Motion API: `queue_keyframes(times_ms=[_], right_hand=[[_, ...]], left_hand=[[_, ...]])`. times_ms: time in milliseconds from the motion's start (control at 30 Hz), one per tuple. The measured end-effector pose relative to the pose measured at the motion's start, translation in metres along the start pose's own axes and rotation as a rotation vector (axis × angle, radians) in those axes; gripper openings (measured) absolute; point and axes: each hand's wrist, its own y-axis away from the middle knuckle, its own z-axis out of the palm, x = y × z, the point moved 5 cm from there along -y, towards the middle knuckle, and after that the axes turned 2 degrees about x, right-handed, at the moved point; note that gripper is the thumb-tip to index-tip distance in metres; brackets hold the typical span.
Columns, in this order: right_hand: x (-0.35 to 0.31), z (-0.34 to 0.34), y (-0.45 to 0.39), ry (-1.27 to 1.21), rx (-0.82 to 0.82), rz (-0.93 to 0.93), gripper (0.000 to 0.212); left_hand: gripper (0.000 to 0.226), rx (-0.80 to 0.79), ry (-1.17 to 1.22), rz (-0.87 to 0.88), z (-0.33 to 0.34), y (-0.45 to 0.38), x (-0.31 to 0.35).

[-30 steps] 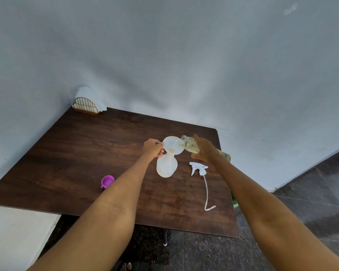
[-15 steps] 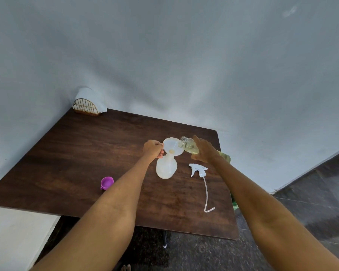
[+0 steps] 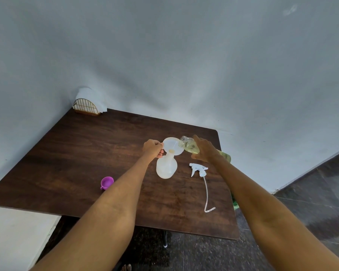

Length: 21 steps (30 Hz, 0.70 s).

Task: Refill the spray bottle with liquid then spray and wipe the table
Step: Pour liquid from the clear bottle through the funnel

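A translucent white spray bottle (image 3: 166,169) stands on the dark wooden table (image 3: 86,153) with a white funnel (image 3: 171,146) set in its neck. My left hand (image 3: 152,148) pinches the funnel's left rim. My right hand (image 3: 204,150) grips a clear bottle of yellowish liquid (image 3: 189,146), tilted with its open mouth over the funnel's right edge. A little liquid sits at the funnel's bottom. The white spray head (image 3: 198,169) with its long tube lies on the table to the right of the bottle.
A small purple cap (image 3: 106,182) lies on the table left of my left forearm. A gold wire napkin holder (image 3: 86,107) with white napkins stands at the far left corner against the wall. Dark tiled floor lies beyond the table's right edge.
The view has shifted slightly; my hands, the funnel and the tilted bottle keep the same pose over the spray bottle.
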Motion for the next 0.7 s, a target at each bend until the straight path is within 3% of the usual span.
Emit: queue_keyframes(times_ms=[700], right_hand=[[0.0028,-0.0017,-0.0003,0.004,-0.012,-0.002,0.068]], left_hand=[[0.020,-0.006,-0.002,0.010,-0.0005,-0.0010,0.0004]])
